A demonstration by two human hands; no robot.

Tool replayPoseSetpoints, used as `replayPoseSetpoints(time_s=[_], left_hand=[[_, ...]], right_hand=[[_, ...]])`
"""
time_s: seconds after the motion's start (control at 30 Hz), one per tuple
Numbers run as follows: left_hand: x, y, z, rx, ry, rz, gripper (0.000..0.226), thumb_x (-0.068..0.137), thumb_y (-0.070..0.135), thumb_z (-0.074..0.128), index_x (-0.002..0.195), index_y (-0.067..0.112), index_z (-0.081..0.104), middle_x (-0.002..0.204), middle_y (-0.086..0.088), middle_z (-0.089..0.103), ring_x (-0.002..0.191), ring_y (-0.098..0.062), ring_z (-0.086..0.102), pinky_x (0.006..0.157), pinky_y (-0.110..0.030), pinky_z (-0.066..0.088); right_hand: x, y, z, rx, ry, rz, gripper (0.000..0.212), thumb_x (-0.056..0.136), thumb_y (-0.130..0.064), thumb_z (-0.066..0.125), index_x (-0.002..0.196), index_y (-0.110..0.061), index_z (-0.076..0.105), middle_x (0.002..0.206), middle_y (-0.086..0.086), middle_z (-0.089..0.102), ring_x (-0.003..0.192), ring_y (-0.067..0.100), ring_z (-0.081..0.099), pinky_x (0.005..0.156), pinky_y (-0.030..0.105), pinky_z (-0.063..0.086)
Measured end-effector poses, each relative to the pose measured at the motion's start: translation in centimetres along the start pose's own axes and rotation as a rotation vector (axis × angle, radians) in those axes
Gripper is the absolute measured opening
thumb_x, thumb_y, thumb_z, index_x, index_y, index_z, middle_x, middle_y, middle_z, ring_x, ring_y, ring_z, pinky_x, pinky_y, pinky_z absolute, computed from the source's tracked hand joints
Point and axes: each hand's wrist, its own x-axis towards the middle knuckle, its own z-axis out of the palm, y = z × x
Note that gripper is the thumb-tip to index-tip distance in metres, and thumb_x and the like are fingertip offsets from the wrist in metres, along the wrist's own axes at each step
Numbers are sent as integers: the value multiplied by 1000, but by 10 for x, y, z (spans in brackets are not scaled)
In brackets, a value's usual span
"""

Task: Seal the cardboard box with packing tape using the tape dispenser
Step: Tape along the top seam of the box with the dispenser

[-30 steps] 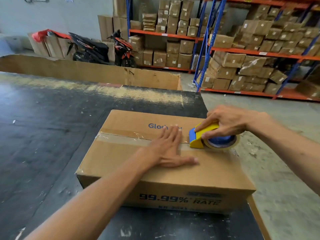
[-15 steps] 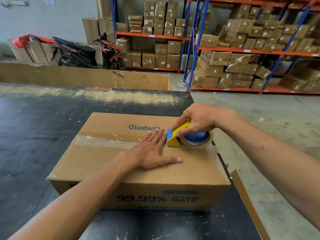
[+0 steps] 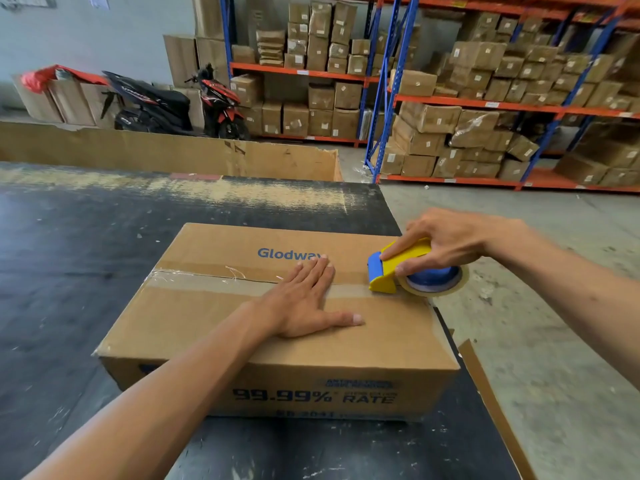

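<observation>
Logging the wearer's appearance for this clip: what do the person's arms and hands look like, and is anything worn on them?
Both forearms are bare as far as the frame shows: no sleeves in view. The left hand and right hand wear no gloves, and no rings, watch or wristband are visible. Fingernails are short and unpainted. No markings show.

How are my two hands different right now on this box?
The left hand lies flat and open, palm down on the taped seam of the cardboard box; the right hand is curled around the tape dispenser. The left sits mid-lid, the right at the box's right edge. Both are bare and over the seam line.
</observation>
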Motion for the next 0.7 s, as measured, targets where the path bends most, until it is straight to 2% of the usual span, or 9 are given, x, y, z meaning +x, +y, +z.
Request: replayPoseSetpoints(time_s=[0.2,0.37,0.47,0.57,0.7], left_hand=[[-1,2,-4,-3,-18,6,121,74,96,23,158,15,-12,165,-4,-20,151,-14,-19,124,-39,-7],[5,33,-12,-2,-32,-27,136,66,100,27,157,8,-12,164,-14,-19,152,-25,-17,123,-49,-6],[17,62,-1,-72,-5,43,136,66,101,29,156,9,-16,164,-15,-21,151,-27,-20,123,-50,-7],[23,61,5,-64,22,60,134,66,100,28,156,11,-16,165,-12,-20,151,-24,-19,123,-49,-8],[16,38,3,-34,19,83,129,68,99,26,157,15,-16,165,-7,-20,151,-18,-19,124,-45,-7]], right_hand=[[-5,7,4,-44,-14,16,45,79,-78,52,121,-61,59,86,-19,51,79,3,48,65,25,33],[2,3,0,-13,-28,17,36,83,-68,60,117,-58,64,81,-31,50,80,-4,50,64,19,32],[4,1,2,-20,-4,0,37,81,-71,60,116,-61,63,82,-30,53,84,-1,53,67,21,36],[2,2,6,-14,27,1,38,80,-73,59,115,-62,63,90,-23,61,87,7,55,75,27,45],[8,-14,8,-51,102,13,37,81,-70,61,116,-60,63,75,-31,47,77,-4,49,64,15,32]])
